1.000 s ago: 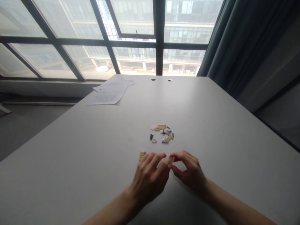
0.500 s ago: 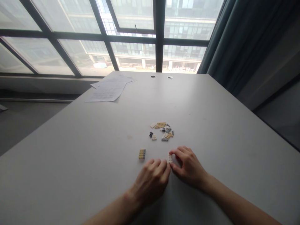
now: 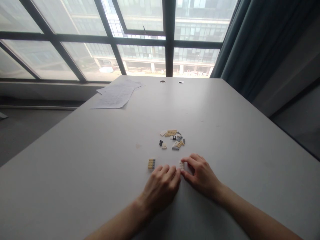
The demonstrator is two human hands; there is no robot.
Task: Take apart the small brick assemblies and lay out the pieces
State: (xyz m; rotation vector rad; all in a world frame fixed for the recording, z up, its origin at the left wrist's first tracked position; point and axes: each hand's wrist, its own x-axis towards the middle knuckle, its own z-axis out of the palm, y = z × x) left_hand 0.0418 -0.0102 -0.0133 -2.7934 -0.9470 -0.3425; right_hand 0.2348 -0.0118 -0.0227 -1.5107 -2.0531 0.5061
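Between the thumb and index finger of my right hand [image 3: 198, 170] is a small white studded toy brick [image 3: 181, 164], low over the table. My left hand [image 3: 163, 183] is closed, its curled fingertips at the near left end of the same brick; its thumb is hidden from me. Just left of that hand lies a block of tan and grey toy bricks [image 3: 151, 163], stud side up. Beyond both hands is a loose group of pieces: a tan plate [image 3: 171, 133], black pieces [image 3: 161, 143], a white curved piece [image 3: 164, 146] and a grey strip [image 3: 175, 148].
The white table [image 3: 100, 166] stretches away to the windows. Printed papers [image 3: 113, 95] lie at its far left edge. Two round holes, one of them the dark hole [image 3: 162, 81], sit near the far edge. A dark curtain [image 3: 240, 43] hangs at the right.
Both hands have shifted slightly away from me, with the white brick between them. My left hand now covers more of the brick's near end. The other pieces lie as before.
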